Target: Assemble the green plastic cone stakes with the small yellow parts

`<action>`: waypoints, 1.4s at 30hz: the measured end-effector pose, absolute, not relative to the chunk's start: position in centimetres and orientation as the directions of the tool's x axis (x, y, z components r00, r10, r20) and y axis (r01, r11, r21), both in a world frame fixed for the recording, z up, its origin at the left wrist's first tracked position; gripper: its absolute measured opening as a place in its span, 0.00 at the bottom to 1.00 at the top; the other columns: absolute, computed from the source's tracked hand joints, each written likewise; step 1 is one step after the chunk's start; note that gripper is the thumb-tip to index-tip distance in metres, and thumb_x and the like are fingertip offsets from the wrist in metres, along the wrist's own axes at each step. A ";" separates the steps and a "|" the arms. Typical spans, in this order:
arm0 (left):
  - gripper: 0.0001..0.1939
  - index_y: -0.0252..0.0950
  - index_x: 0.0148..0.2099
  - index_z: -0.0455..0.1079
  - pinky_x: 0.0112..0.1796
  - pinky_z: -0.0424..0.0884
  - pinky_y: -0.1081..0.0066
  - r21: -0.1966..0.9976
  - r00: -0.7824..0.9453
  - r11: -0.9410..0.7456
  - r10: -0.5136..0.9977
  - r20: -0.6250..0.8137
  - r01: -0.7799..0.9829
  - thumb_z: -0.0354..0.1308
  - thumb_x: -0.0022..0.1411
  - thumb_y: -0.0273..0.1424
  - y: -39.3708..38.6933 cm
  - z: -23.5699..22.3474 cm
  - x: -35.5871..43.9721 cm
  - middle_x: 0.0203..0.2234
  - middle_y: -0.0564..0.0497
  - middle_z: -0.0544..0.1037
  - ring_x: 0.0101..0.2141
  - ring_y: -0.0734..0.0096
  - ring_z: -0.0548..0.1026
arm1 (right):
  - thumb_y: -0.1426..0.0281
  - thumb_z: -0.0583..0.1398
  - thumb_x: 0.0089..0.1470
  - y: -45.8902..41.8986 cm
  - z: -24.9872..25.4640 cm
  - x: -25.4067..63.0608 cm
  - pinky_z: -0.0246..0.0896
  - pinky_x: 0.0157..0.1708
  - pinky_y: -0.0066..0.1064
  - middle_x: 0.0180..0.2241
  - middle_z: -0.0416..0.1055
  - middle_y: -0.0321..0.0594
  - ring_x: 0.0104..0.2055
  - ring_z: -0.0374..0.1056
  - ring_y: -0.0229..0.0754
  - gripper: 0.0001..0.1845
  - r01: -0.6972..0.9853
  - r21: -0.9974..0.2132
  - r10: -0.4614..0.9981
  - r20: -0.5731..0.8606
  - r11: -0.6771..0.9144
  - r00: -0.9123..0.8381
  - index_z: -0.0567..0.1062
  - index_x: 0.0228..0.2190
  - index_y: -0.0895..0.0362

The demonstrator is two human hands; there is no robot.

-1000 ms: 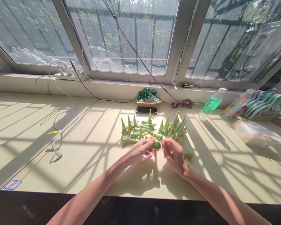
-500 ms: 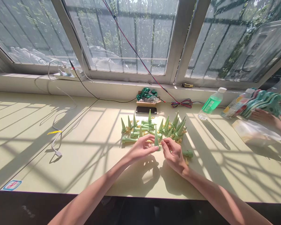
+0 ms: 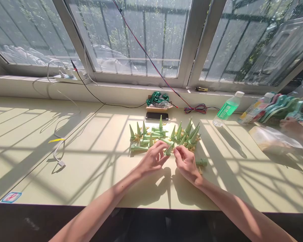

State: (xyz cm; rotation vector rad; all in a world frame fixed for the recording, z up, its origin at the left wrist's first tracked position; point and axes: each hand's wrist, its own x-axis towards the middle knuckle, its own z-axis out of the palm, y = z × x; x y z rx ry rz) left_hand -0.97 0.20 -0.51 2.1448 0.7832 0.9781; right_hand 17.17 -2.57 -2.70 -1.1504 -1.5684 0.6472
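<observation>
My left hand (image 3: 153, 160) is closed around the base of a green pointed cone (image 3: 168, 150), with thumb and fingertips against it. The cone leans away from me above the table. Just to its right, my right hand (image 3: 187, 164) is pinched close to the cone's base; whatever sits between its fingertips is too small to make out. Behind both hands lie several similar green cones (image 3: 189, 127), some upright and others on their sides, with small yellowish pieces among them. A green ribbed cylindrical piece (image 3: 202, 162) rests beside my right wrist.
A black phone (image 3: 157, 116) lies before an open box (image 3: 156, 109) of green material. To the right stand a green-labelled bottle (image 3: 228, 111), a plastic bag (image 3: 272, 139) and a co-worker's hand (image 3: 291, 126) at some teal items (image 3: 280, 109). A white cable (image 3: 63, 151) trails at left.
The cone in my left hand has tipped from upright to leaning away. My right hand stays close beside it. The co-worker's hand has shifted to the right.
</observation>
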 end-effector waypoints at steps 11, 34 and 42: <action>0.13 0.39 0.52 0.66 0.27 0.72 0.77 0.830 0.483 -0.519 0.791 0.375 0.204 0.58 0.66 0.32 -0.2 -0.1 -0.8 0.47 0.46 0.68 0.32 0.76 0.74 | 0.63 0.55 0.65 -2.6 -2.9 17.3 0.56 0.21 0.27 0.20 0.61 0.31 0.20 0.58 0.35 0.11 0.307 -0.877 0.919 0.394 0.369 0.020 0.69 0.31 0.55; 0.21 0.35 0.45 0.65 0.19 0.61 0.76 0.998 0.529 -0.039 0.849 0.005 0.054 0.65 0.61 0.44 0.5 -0.1 -1.1 0.24 0.57 0.69 0.19 0.78 0.67 | 0.68 0.55 0.66 -2.5 -3.1 17.3 0.54 0.22 0.27 0.25 0.65 0.34 0.23 0.59 0.35 0.08 0.347 -0.773 0.831 0.555 0.531 -0.036 0.71 0.34 0.56; 0.15 0.34 0.50 0.70 0.26 0.71 0.76 0.845 0.476 -0.475 0.818 0.322 0.245 0.63 0.64 0.36 0.3 -0.2 -1.3 0.41 0.47 0.74 0.29 0.76 0.73 | 0.66 0.54 0.67 -2.6 -3.3 17.2 0.51 0.19 0.26 0.19 0.56 0.29 0.19 0.54 0.33 0.11 0.268 -0.848 0.883 0.468 0.457 -0.025 0.68 0.31 0.55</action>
